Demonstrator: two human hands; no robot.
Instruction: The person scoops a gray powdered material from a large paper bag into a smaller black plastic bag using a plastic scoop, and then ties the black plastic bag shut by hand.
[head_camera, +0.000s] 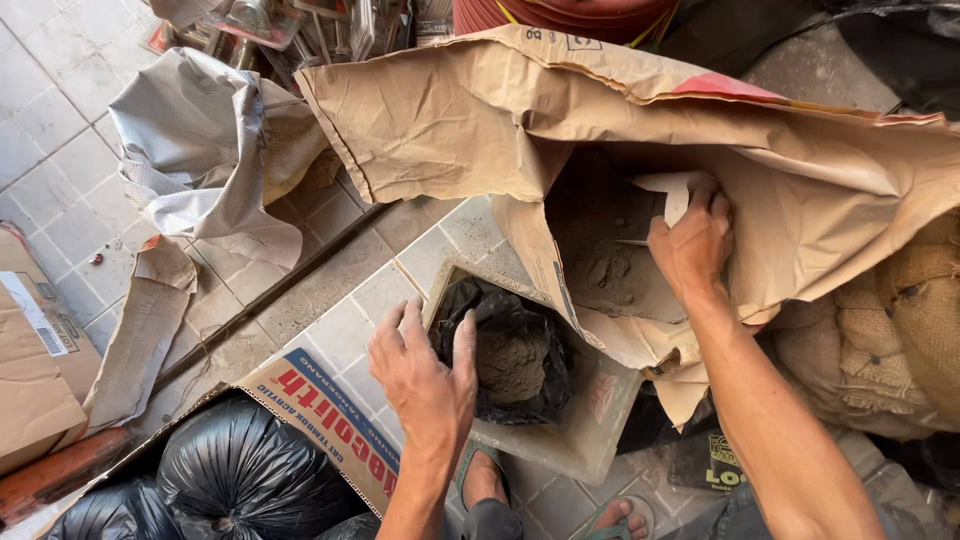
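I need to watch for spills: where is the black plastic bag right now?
In the head view, the black plastic bag sits low of centre in a square tub, the left hand holding its rim, under the torn brown sack.

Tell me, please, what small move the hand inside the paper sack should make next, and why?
Probably draw the right hand with its pale scoop out of the brown paper sack towards the black bag: the left hand holds the bag's rim open, and it is only partly filled with grey powder.

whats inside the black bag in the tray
The black bag, held open by the left hand, holds a heap of grey-brown powder. How deep it goes is hidden by the bag's folds, which also cover the tray floor.
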